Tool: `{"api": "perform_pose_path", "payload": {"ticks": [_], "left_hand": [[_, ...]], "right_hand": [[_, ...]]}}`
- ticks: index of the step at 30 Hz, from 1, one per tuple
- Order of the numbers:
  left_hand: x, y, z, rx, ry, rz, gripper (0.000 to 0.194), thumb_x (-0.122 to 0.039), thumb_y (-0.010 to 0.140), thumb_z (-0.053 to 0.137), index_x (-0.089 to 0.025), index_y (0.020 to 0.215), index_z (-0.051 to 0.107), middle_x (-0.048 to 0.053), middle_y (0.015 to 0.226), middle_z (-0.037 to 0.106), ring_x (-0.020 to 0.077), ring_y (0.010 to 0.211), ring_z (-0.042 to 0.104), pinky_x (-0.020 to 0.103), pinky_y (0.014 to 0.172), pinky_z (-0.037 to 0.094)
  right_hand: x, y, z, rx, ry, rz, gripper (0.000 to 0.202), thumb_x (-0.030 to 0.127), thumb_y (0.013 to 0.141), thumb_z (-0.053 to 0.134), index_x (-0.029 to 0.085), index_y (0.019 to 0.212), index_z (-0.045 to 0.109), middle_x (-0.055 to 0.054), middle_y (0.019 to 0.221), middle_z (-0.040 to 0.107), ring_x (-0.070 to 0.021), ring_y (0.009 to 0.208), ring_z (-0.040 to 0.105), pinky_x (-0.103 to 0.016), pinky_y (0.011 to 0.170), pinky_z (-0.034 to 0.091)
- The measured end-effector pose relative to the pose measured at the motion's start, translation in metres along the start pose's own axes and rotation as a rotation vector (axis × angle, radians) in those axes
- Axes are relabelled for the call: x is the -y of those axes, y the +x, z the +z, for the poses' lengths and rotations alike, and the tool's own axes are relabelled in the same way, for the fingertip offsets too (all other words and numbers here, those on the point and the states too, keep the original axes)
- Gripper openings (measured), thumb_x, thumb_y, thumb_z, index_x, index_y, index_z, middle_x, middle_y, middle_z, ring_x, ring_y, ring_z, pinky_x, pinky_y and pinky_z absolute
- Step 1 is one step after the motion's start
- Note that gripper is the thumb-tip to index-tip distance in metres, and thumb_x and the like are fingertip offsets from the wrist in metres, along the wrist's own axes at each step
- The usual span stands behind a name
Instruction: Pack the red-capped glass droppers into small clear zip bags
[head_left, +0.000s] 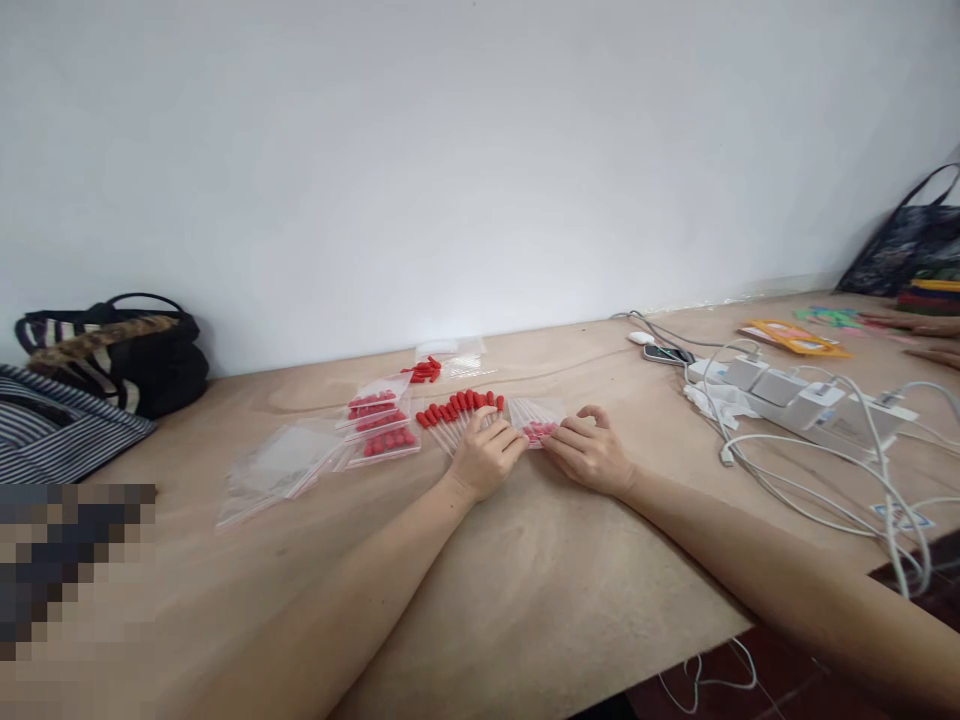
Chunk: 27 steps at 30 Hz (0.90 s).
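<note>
A clear zip bag [537, 412] lies on the table before me, with several thin clear tubes and red bulbs inside, like droppers. My left hand [489, 452] is closed, its fingertips pinching the near left edge of this bag. On the other side, my right hand [589, 452] has its fingers closed on the bag's near right edge. Just left of the bag, loose red-bulbed droppers [461, 402] lie fanned side by side, their lower ends partly behind my left hand. Filled bags [388, 442] with red bulbs overlap farther left, next to flat clear bags [289, 455].
Small red pieces [426, 370] and clear plastic [461, 355] lie near the wall. At right are a power strip [795, 400] with chargers and tangled white cables, and a yellow packet [799, 337]. Black [165, 360] and striped [67, 425] bags stand left. Another person's hands [922, 325] rest far right.
</note>
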<state>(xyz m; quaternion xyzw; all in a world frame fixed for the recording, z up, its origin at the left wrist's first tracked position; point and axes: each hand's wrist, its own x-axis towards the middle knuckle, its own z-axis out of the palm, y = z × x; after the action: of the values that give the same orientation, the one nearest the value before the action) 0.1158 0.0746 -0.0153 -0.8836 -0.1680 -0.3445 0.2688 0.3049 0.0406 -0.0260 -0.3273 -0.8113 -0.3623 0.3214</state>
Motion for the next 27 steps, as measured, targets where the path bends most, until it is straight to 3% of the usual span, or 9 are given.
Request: {"api": "perform_pose_path", "payload": {"ticks": [4,10,20,27], "left_hand": [[-0.0002,0.0001,-0.0001,-0.012,-0.005,0.004,0.019,-0.010,0.087,0.043,-0.017,0.078,0.059,-0.001,0.072,0.065,0.0127,0.070,0.055,0.039,0.090,0.034],[-0.0003,0.0004,0.0008,-0.029,-0.015,0.001,0.022,-0.009,0.087,0.041,-0.016,0.076,0.059,0.000,0.070,0.065,0.0127,0.068,0.055,0.039,0.089,0.035],[-0.0025,0.0015,0.0056,-0.027,-0.027,0.033,0.022,-0.010,0.089,0.039,-0.015,0.080,0.059,0.002,0.077,0.066,0.0128,0.073,0.056,0.036,0.088,0.038],[-0.0056,0.0025,0.0071,-0.016,-0.016,0.024,0.025,-0.010,0.089,0.037,-0.015,0.074,0.057,0.002,0.069,0.063,0.0134,0.068,0.055,0.035,0.085,0.040]], "right_hand": [[0.0006,-0.0003,-0.0004,0.000,0.001,0.011,0.018,0.013,0.082,0.047,0.017,0.069,0.059,0.001,0.060,0.059,-0.0086,0.060,0.045,-0.031,0.075,0.027],[0.0020,0.0014,-0.0007,-0.022,0.010,0.015,0.011,0.016,0.083,0.050,0.018,0.081,0.061,0.000,0.070,0.064,-0.0096,0.066,0.047,-0.031,0.077,0.026],[0.0070,0.0036,-0.0005,-0.032,0.056,0.059,0.017,0.013,0.082,0.046,0.017,0.073,0.060,0.001,0.064,0.062,-0.0085,0.063,0.050,-0.034,0.082,0.025],[0.0078,0.0056,-0.0034,-0.071,0.019,0.057,0.015,0.011,0.081,0.048,0.017,0.074,0.060,0.002,0.068,0.065,-0.0076,0.063,0.051,-0.033,0.085,0.025]]}}
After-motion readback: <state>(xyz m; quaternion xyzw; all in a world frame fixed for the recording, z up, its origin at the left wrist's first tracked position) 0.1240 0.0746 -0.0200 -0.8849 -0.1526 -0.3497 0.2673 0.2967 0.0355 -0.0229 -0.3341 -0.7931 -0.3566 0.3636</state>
